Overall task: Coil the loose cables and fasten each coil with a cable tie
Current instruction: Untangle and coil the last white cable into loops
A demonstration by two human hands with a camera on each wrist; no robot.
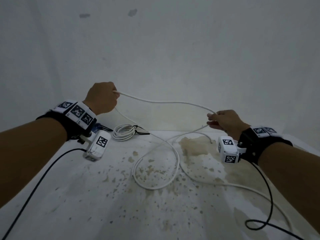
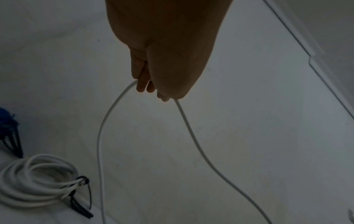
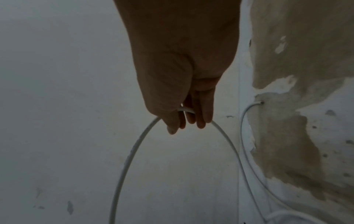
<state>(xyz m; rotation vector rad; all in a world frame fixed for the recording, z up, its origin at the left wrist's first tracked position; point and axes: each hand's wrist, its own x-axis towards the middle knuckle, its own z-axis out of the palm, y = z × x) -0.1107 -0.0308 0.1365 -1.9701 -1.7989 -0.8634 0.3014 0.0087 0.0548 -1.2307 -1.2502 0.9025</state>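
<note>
A loose white cable (image 1: 166,102) stretches in the air between my two hands. My left hand (image 1: 103,97) is raised at the left and grips the cable in its curled fingers (image 2: 142,84); two strands (image 2: 99,136) hang down from it. My right hand (image 1: 223,121) pinches the cable (image 3: 132,151) lower at the right, fingers (image 3: 199,119) curled over it. The remaining length lies in a loop (image 1: 155,172) on the white surface. A finished white coil (image 1: 123,132) bound with a black cable tie (image 1: 138,129) lies at the back; it also shows bottom left in the left wrist view, coil (image 2: 36,180).
The white surface (image 1: 86,196) is stained and flaked brown (image 1: 194,146), and a white wall (image 1: 173,49) rises close behind it. Black camera leads (image 1: 39,186) trail from both wrists. A blue and black object (image 2: 7,131) sits beside the coil.
</note>
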